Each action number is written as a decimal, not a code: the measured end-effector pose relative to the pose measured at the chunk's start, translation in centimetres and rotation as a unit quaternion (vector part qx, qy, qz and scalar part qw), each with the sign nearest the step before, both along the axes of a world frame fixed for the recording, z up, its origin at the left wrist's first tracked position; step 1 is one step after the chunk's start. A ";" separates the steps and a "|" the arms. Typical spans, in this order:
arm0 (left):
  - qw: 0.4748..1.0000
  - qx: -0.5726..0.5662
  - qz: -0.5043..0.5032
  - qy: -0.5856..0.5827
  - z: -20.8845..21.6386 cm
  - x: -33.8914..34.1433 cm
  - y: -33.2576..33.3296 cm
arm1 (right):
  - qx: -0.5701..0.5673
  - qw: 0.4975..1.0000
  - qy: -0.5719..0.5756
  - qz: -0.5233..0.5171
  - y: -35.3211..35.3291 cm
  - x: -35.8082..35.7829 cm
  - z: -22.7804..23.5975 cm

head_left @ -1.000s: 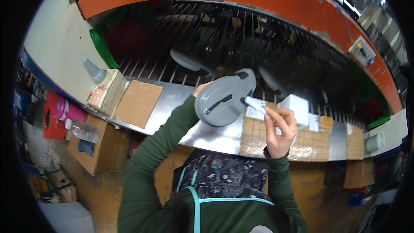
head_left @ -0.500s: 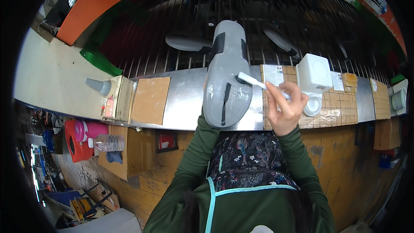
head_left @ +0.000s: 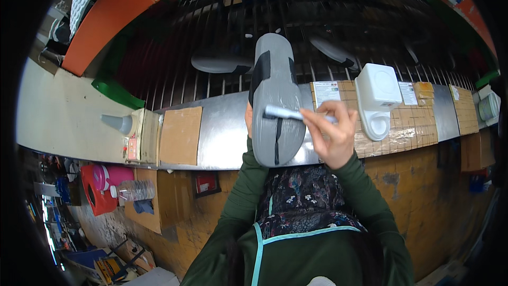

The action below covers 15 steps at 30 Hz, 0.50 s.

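A grey shoe sole (head_left: 278, 132), long and shiny with wet-looking streaks on its wider near end, is held over the bench. Black patches sit near its far end, and a black strip runs along its near part. My left hand (head_left: 248, 120) grips the sole from its left side and underneath; most of the fingers are hidden. My right hand (head_left: 334, 135) pinches the handle of a white brush (head_left: 286, 113), slightly blurred, whose head lies on the sole's surface. To the right of that hand stands a white plastic dispenser bottle (head_left: 380, 89) with a round cup (head_left: 377, 126).
Beyond the bench edge lies a rack of dark metal rods (head_left: 174, 82), with other grey soles (head_left: 219, 65) resting on it. A brown cardboard piece (head_left: 180, 135) lies at left, near a grey cone (head_left: 117, 122). Wrapped cardboard (head_left: 415, 127) covers the right side.
The brush in my right hand has moved left and nearer, across the sole. The sole has tilted and come slightly closer. The view has shifted a little.
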<state>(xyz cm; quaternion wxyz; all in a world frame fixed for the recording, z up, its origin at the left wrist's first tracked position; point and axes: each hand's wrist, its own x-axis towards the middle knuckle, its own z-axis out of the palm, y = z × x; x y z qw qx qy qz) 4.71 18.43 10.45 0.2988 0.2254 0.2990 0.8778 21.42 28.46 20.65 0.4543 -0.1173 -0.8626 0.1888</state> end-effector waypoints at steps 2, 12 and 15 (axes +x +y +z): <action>1.000 0.000 -0.015 0.017 0.7 0.9 -0.4 | -0.011 1.000 0.013 -0.026 1.7 -1.3 0.3; 0.996 -0.093 -0.013 0.004 4.6 4.4 -4.2 | 0.077 0.997 0.009 0.002 0.8 -0.4 0.1; 0.995 -0.098 -0.002 0.005 5.0 4.2 -4.7 | 0.031 0.998 -0.032 0.049 1.7 0.4 0.4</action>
